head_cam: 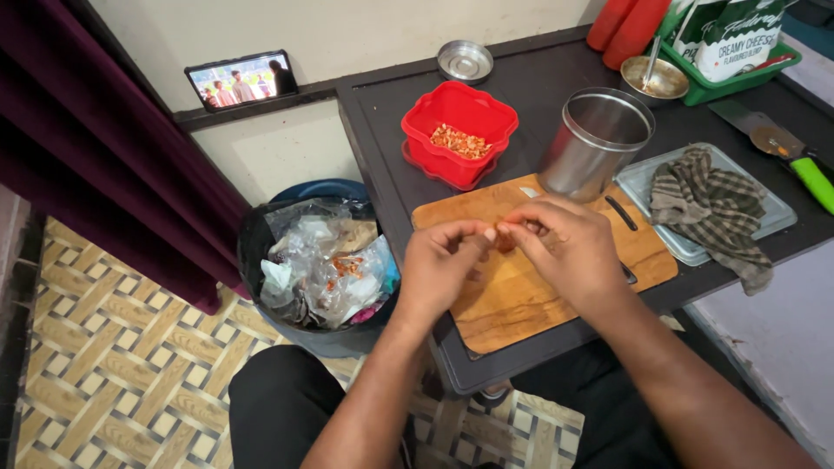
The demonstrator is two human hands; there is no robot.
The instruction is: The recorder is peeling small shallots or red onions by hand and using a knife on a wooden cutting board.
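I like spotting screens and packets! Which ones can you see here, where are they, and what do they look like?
Small screen: propped on the wall ledge at the top left, a dark-framed rectangle lying sideways, showing a bright picture of people.
Food packet: standing in the green tray at the table's far right corner, a white and dark green pouch with printing on it.
Red bottles: left of the tray, plain red, no label visible.
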